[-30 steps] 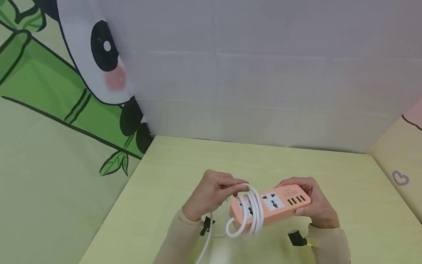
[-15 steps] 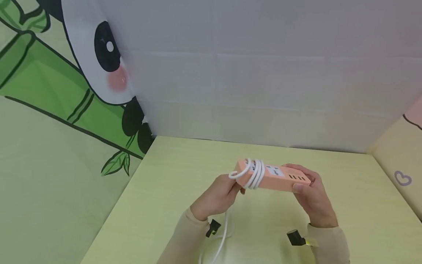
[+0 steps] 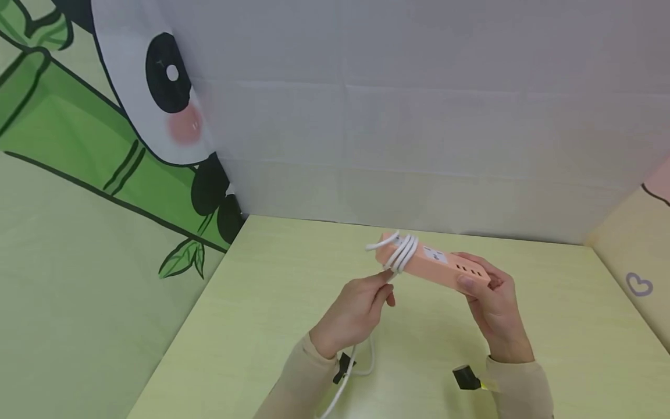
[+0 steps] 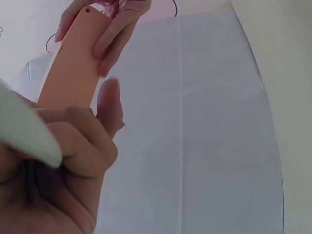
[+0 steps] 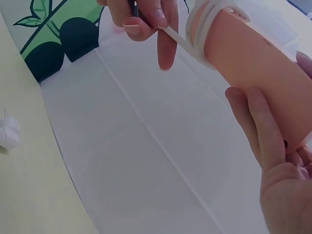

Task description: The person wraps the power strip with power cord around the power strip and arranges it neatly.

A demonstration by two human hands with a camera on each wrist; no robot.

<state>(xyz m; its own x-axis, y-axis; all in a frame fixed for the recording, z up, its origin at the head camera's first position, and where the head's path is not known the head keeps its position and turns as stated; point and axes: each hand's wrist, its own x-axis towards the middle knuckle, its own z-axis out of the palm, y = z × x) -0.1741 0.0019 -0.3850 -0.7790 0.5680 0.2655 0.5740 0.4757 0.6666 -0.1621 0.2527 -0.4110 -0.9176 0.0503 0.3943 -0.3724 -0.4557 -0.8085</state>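
Note:
In the head view an orange-pink power strip [image 3: 449, 273] is held up at a tilt over the table, its sockets and USB ports facing up. My right hand [image 3: 494, 308] grips its right end, thumb along the near side. Several loops of white cord [image 3: 403, 254] wrap round its left end. My left hand [image 3: 356, 311] pinches the cord just below these loops. In the right wrist view the cord [image 5: 178, 39] runs taut from the fingers to the strip's underside. The left wrist view shows the strip's plain back [image 4: 73, 63], partly hidden by the left fingers.
The loose cord [image 3: 340, 393] trails down from the left hand toward the table's near side. A white plug [image 5: 9, 132] lies on the table in the right wrist view. A pale yellow tabletop [image 3: 293, 256] meets a grey-white wall [image 3: 419, 128] and a panda-and-bamboo side panel [image 3: 104, 145].
Both hands have raised the strip away from the body and tilted it. The left hand has carried the cord from above the strip, round its left end, to below it.

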